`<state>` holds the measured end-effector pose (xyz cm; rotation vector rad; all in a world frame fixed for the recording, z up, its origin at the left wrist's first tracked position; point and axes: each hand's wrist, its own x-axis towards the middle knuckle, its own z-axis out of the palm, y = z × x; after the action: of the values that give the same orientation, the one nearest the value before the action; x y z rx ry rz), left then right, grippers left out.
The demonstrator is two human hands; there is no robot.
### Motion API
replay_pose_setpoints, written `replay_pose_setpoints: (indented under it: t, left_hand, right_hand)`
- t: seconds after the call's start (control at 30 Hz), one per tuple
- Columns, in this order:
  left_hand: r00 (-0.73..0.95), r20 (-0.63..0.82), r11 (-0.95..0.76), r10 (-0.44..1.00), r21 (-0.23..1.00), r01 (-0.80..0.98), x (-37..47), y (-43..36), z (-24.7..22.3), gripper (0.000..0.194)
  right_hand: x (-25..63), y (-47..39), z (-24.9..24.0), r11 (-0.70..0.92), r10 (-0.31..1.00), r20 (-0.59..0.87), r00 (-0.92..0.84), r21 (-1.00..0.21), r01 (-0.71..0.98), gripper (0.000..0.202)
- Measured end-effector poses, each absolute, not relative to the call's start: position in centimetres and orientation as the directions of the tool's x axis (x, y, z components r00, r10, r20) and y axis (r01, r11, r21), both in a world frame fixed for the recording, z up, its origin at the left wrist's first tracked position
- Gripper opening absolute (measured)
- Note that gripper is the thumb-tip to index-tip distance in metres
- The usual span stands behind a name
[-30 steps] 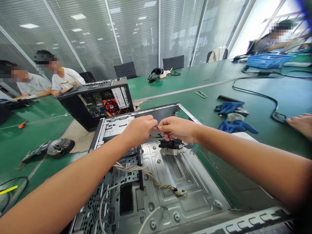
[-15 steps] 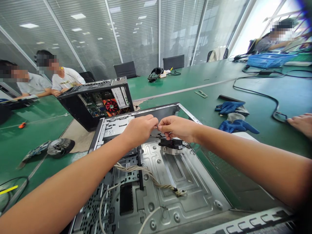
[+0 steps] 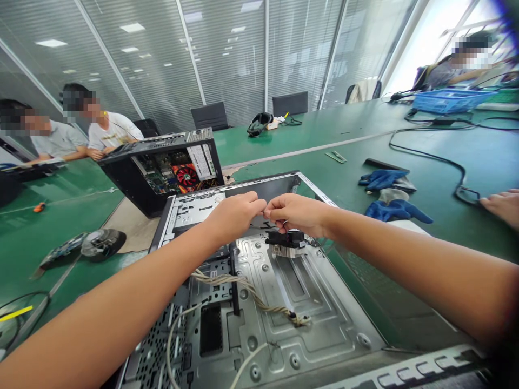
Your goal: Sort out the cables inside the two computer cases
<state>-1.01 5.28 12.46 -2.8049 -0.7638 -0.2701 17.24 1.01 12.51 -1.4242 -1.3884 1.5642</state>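
Above the far end of an opened metal computer case point(image 3: 336, 324), my left hand point(image 3: 239, 212) and my right hand point(image 3: 294, 210) meet with their fingertips pinched together. What they pinch is too small and too hidden to name; a thin dark wire point(image 3: 256, 227) shows just below the fingers. Under my right hand sits a CPU cooler point(image 3: 286, 244), with a black top and silver fins. A bundle of twisted beige cables point(image 3: 259, 300) lies across the case floor, nearer to me.
A second computer tower point(image 3: 162, 167) with a red fan stands behind on the left. Blue work gloves point(image 3: 389, 200) lie to the right, near another person's hand point(image 3: 500, 206). A loose fan part point(image 3: 101, 244) rests on the left of the green table point(image 3: 292, 148). Several people sit around.
My two hands stay pinched together in almost the same spot, with the fingertips slightly shifted and closer. The view has moved a little; the case and cooler have not visibly moved.
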Motion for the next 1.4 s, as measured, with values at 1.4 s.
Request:
replay_pose_setpoints:
  t: [1.4]
  left_hand:
    - [0.833, 0.301, -0.835, 0.464, -0.165, 0.525, -0.99, 5.18, 12.18, 0.015]
  right_hand:
    - [17.20, 0.84, 12.90, -0.319, 0.902, -0.352, -0.252, -0.934, 0.163, 0.016]
